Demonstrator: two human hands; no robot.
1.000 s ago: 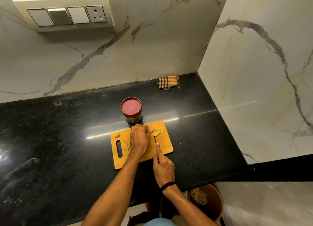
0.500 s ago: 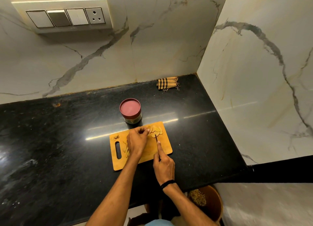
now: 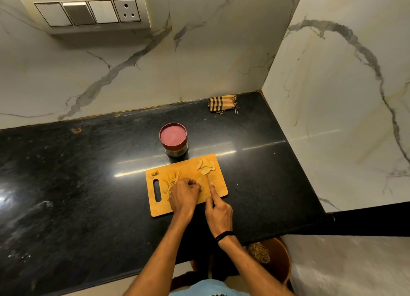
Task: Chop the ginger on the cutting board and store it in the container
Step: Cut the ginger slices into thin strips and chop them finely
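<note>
A yellow cutting board (image 3: pixel 218 186) lies on the black counter. Ginger slices (image 3: pixel 205 166) are piled at its far right corner, thin ginger strips (image 3: pixel 172 180) lie near its handle slot, and a small scrap (image 3: pixel 154 174) sits at the far left corner. My left hand (image 3: pixel 184 194) rests on the board's middle, fingers curled round a ginger piece (image 3: pixel 199 182). My right hand (image 3: pixel 218 213) grips a knife (image 3: pixel 208 178), index finger along its spine, the tip touching the slices. The container (image 3: pixel 174 140) with a red lid stands closed just behind the board.
A folded checked cloth (image 3: pixel 223 103) lies at the counter's back right corner by the marble walls. A switch panel (image 3: pixel 88 11) is on the back wall. Below the counter's front edge a brown bin (image 3: pixel 275 258) holds scraps. The black counter (image 3: pixel 66 184) stretches left.
My left hand has drawn back from the slice pile to the board's middle with a ginger piece. The knife tip stays near the pile.
</note>
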